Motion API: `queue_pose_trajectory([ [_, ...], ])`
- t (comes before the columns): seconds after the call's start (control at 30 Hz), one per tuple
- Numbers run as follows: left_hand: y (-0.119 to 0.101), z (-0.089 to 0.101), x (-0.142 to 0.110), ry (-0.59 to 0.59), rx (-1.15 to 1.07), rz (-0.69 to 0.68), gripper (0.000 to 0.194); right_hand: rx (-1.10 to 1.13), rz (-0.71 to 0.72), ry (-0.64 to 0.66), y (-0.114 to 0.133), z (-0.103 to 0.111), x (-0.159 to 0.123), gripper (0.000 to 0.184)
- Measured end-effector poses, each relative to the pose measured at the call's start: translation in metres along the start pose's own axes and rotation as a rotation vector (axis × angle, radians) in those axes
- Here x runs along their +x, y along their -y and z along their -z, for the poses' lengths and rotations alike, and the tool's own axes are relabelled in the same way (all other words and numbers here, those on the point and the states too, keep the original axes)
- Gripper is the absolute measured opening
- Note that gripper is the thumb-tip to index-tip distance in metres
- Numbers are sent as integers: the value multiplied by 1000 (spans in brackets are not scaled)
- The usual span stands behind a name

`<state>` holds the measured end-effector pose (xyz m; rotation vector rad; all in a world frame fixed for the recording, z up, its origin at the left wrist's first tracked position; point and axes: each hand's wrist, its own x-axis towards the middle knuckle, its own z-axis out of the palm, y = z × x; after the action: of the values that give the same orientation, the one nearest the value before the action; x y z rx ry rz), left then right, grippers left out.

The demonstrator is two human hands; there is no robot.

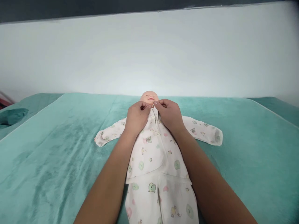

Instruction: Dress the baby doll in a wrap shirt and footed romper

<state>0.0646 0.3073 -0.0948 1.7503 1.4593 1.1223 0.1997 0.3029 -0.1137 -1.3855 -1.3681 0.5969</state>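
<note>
A baby doll (149, 95) lies on its back, its head toward the wall. It wears a white baby shirt (149, 155) printed with small animals, and matching trousers (177, 205) below. Both sleeves stretch out to the sides. At the neck, my left hand (138, 115) pinches the shirt's collar from the left. My right hand (170, 114) pinches the collar's other side, thumb and forefinger together just below the doll's chin. The fingertips of both hands nearly meet there. What exactly lies between them is too small to make out.
A teal plush blanket (58, 155) covers the surface under the doll, with creases on the left. Behind it rises a white wall (149, 53) with a dark band along the top. A dark teal bunched fabric (12, 116) is at the far left.
</note>
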Motion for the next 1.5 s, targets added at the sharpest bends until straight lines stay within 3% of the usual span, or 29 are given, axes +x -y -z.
queue_pose_trajectory([
  [0.37, 2, 2, 0, 4, -129, 13, 16, 50, -4, 33, 5, 2, -3, 24],
  [0.6, 1, 8, -2, 35, -68, -8, 33, 172, -28, 132, -3, 9, 0, 21],
  [0.8, 4, 5, -1, 66, -125, 14, 23, 135, -45, 253, 0, 13, 0, 21],
  [0.9, 5, 4, 0, 66, -182, 48, 16, 162, -48, 241, 4, 10, -1, 24],
  [1.27, 8, 1, 0, 33, -239, 60, 19, 151, -115, 221, -1, 8, 3, 23],
  [1.5, 8, 1, -4, -7, -144, -4, 12, 198, -99, 72, -8, 3, 8, 21],
])
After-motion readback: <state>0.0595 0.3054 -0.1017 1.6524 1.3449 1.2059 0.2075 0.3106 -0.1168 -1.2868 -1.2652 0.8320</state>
